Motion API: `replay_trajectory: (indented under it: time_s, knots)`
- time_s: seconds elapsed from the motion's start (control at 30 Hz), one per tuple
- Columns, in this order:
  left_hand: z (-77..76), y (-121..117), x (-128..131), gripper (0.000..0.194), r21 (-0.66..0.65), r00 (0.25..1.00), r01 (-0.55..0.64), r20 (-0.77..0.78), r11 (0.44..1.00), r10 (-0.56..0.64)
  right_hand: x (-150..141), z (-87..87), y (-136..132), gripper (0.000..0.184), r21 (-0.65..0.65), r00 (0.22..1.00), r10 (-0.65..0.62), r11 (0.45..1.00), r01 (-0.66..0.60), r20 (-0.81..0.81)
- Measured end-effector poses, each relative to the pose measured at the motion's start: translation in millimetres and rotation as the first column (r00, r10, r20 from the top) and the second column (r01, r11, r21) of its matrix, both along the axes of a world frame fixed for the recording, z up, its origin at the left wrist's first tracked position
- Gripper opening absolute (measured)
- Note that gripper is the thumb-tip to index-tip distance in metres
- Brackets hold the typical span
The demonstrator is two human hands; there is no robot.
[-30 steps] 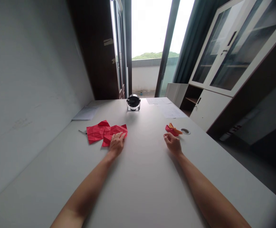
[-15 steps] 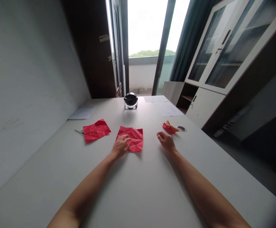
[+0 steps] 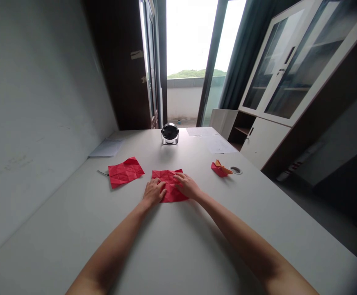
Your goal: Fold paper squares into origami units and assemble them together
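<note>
A creased sheet of red origami paper lies in front of me on the white table. Over its left edge rests my left hand, fingers spread on the paper. My right hand lies across the right side, its fingers stretched out flat. Parts of both side edges are hidden under the hands. Another creased red sheet is off to the left, apart from the first, with a thin dark stick-like thing poking out beside it.
To the right sit a folded red and orange paper piece and a roll of tape. A round black device on a silver stand is at the far end. White papers lie at the far right, more by the left wall.
My left hand has slid one red sheet off the other, rightward to the middle. My right hand has moved left from near the folded piece onto that sheet.
</note>
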State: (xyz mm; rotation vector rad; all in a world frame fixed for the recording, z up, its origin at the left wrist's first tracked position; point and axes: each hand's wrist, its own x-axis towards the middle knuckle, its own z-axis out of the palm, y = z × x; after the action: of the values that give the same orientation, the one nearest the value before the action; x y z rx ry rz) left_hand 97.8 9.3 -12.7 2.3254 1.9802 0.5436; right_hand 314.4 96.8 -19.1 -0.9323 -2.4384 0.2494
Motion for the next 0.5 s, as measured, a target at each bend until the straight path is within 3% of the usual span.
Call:
replay_trajectory:
  time_s: [0.13,0.27,0.5]
  knots:
    - [-13.0,7.5,-7.3,0.049,-0.046,1.0,-0.028,-0.01,0.999,0.027,-2.9,-11.5,5.5,0.047,0.007,0.985,0.081,0.997,-0.083,0.151]
    - [-23.4,12.0,-10.6,0.062,-0.153,0.999,-0.04,0.003,0.987,0.041,0.6,-16.8,0.0,0.057,-0.022,0.965,0.079,0.997,-0.076,0.248]
    - [-19.3,7.3,-11.3,0.07,-0.216,1.0,-0.017,0.002,0.976,0.018,7.3,-13.4,-10.1,0.058,-0.041,0.966,-0.02,0.999,0.032,0.256]
